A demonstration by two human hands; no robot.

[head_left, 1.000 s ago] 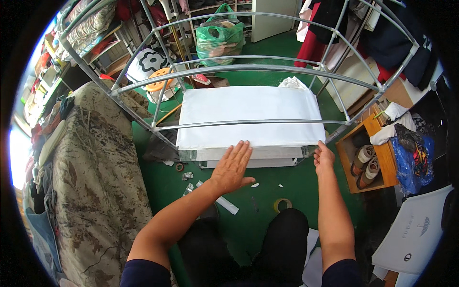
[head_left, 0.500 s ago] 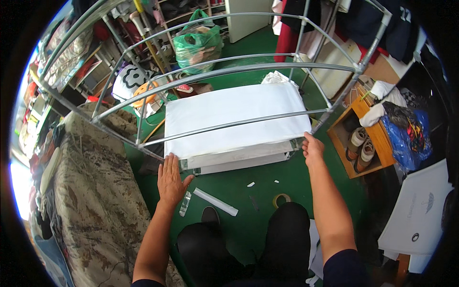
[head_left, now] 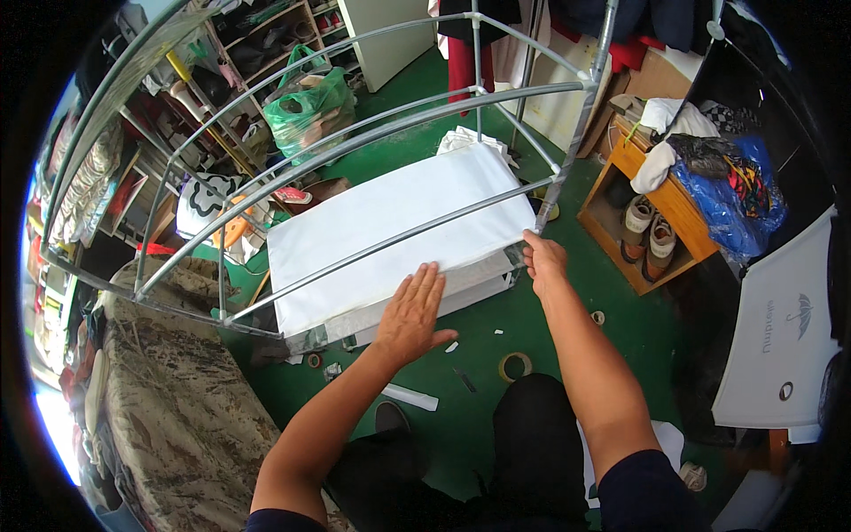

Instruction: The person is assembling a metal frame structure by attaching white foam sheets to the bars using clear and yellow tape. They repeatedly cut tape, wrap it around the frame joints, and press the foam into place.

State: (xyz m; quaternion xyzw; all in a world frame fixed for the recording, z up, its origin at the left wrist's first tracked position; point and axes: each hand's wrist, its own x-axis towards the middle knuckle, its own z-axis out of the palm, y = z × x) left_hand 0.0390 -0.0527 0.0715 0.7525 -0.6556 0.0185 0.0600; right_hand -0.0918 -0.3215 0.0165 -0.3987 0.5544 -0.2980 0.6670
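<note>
A white sheet (head_left: 390,230) covers the top of a low rack with metal tubes, its near edge hanging toward me. My left hand (head_left: 409,315) lies flat with fingers stretched out along the middle of that edge, the thumb pointing right. At the sheet's near right corner, my right hand (head_left: 545,262) is closed in a pinch on the edge. Clear tape (head_left: 306,340) shows along the near left corner. Beneath the top, a lower white panel (head_left: 479,297) is partly visible, and my left forearm hides some of it.
Curved metal tubes (head_left: 372,131) cross above the sheet. Tape rolls (head_left: 514,366), a white strip (head_left: 410,397) and scraps lie on the green floor. A wooden box with shoes (head_left: 650,232) stands at right; a camouflage cloth (head_left: 177,399) drapes over something at left.
My left hand has slid right from the near left corner to the middle of the edge. My right hand stays at the right corner. The view has turned rightward.
</note>
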